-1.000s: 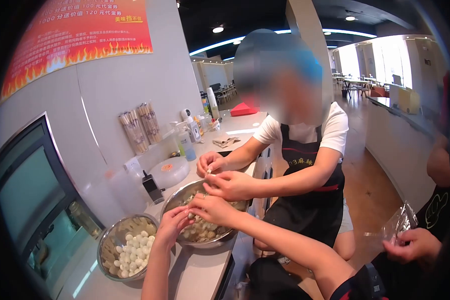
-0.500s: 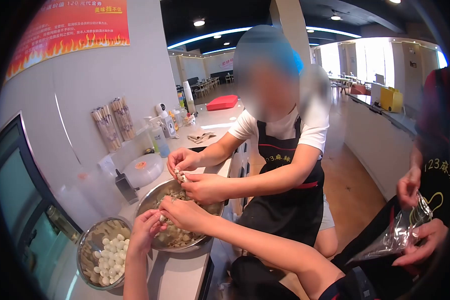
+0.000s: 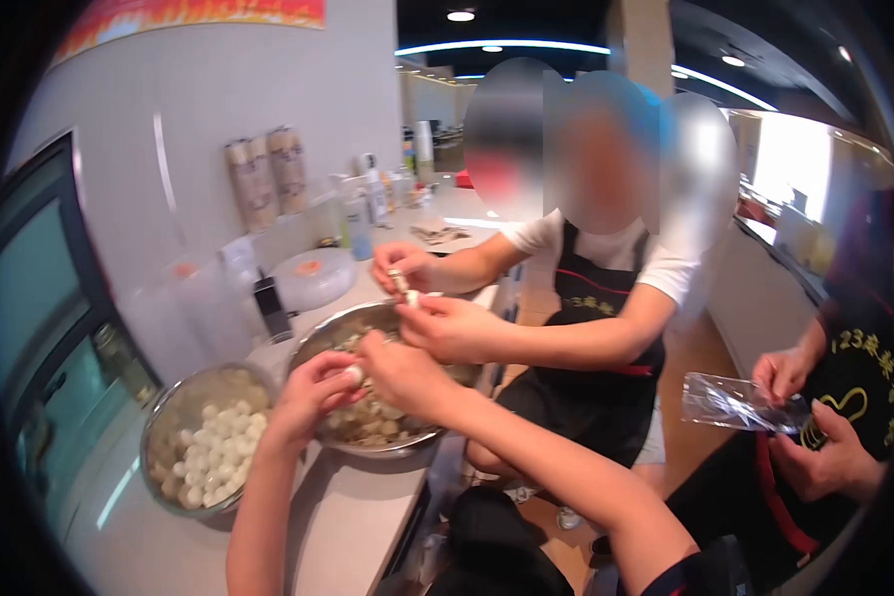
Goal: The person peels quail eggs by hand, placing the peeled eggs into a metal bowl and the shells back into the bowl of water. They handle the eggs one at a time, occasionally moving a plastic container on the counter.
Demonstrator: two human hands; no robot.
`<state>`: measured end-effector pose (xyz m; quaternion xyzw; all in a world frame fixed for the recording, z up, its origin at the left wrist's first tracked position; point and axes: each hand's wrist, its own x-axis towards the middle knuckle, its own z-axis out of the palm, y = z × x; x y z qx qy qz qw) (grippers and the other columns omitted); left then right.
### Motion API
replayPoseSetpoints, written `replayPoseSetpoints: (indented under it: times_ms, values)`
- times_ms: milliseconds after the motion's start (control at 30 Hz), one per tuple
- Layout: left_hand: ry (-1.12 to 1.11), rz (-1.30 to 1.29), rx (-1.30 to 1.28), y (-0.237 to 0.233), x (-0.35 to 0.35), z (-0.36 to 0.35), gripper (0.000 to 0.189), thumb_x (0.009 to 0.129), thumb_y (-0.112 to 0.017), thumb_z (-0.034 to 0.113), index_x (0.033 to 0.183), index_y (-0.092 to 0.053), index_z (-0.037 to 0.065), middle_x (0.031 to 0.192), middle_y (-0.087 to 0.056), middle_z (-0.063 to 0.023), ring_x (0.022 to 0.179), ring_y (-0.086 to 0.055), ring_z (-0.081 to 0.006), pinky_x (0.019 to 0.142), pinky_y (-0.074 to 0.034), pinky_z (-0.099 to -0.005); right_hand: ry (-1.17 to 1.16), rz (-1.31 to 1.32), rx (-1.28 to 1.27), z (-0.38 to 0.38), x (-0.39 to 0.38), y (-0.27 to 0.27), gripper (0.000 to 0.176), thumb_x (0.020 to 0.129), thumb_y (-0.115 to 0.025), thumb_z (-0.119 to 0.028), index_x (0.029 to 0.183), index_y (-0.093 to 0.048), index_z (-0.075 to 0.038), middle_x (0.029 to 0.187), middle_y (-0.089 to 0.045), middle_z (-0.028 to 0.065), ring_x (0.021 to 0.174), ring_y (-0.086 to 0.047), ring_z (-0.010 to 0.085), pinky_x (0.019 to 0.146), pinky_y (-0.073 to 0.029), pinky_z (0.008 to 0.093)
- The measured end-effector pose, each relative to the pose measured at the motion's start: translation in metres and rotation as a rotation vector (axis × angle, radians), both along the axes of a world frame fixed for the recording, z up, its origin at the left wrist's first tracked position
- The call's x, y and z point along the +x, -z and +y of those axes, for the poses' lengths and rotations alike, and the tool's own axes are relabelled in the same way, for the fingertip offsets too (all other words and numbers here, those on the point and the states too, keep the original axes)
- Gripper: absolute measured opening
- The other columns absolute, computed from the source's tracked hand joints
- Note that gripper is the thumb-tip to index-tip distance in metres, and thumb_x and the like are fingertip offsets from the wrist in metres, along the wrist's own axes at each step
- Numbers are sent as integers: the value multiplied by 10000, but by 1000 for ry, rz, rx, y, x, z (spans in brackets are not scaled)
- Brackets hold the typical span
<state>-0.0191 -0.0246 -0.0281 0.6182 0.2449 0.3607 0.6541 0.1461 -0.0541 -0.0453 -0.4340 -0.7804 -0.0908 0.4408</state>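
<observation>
Small white egg [image 3: 353, 374]: held above the 9 o'clock part of the large steel bowl [image 3: 397, 449], between the wearer's two hands. Left hand [image 3: 306, 399]: fingers curled shut around the egg from its 8 o'clock side. Right hand [image 3: 407, 375]: back toward the camera, fingers bent down with their tips at the egg; whether they grip it cannot be told.

Containers: two steel bowls on the pale counter [image 3: 353, 517]. The large bowl holds a heap of brownish, mottled pieces, too blurred to count. The smaller bowl [image 3: 154, 427], at 8 o'clock of the large one, holds a pile of white eggs toward its 3 o'clock side and brownish bits along its 9 o'clock wall. One round white lidded tub [image 3: 313, 279] stands at 11 o'clock of the large bowl.

Persons: three, with six hands in view. The co-worker's hands [image 3: 447, 328], at 12 o'clock of the large bowl, pinch one further egg [image 3: 399, 282]. A third person, at 3 o'clock, holds one clear plastic bag [image 3: 733, 402] in both hands.
</observation>
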Motion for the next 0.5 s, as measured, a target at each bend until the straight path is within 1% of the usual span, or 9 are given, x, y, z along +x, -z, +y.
replayPoseSetpoints:
  times_ms: [67, 133, 200, 333, 367, 400, 500]
  values:
    - [-2, -11, -28, -1, 0, -1, 294, 761, -613, 108, 1019, -501, 21, 931, -553, -62, 801, -567, -135, 731, -475, -237, -4, 55, -44, -5, -1, -5, 107, 812, -499, -97, 858, -436, -23, 672, -519, 154, 627, -547, 330, 516, -418, 393]
    - [9, 16, -22, -4, -2, -3, 300, 762, -612, 104, 1027, -498, 20, 951, -549, -52, 833, -559, -134, 757, -460, -245, -12, 108, -17, -4, 1, -5, 86, 817, -492, -97, 839, -449, -26, 719, -519, 149, 654, -533, 323, 546, -413, 380]
    - [28, 24, -43, -4, -4, -2, 307, 755, -618, 108, 1033, -511, 32, 944, -554, -40, 870, -536, -115, 766, -440, -242, -44, 121, -1, -5, 2, -7, 90, 817, -495, -95, 830, -447, -20, 722, -516, 153, 655, -530, 323, 556, -410, 374]
    - [1, 25, -46, -7, -5, -5, 299, 762, -614, 115, 1036, -520, 41, 934, -555, -32, 881, -528, -101, 771, -419, -228, -108, 91, 1, -8, 1, -8, 97, 802, -523, -91, 848, -479, -18, 712, -520, 124, 657, -537, 288, 576, -414, 349]
    - [-11, 14, -40, -6, -5, -4, 302, 767, -606, 104, 1046, -521, 28, 951, -560, -43, 890, -530, -107, 773, -427, -228, -92, 77, -13, -10, 0, -10, 103, 795, -534, -89, 856, -492, -18, 734, -526, 108, 668, -540, 267, 578, -413, 334]
    - [-16, 12, -39, -5, -5, -3, 302, 767, -606, 104, 1046, -521, 28, 951, -560, -43, 890, -530, -107, 773, -427, -228, -96, 74, -12, -10, 0, -10, 103, 795, -534, -89, 856, -492, -18, 734, -526, 108, 668, -540, 267, 578, -413, 334]
    - [22, -39, -87, -5, -5, -2, 335, 783, -589, 88, 1087, -501, -23, 998, -561, -72, 886, -549, -125, 785, -449, -235, -146, 13, 43, -10, 0, -13, 105, 793, -536, -88, 856, -491, -17, 758, -519, 108, 661, -537, 269, 571, -408, 332]
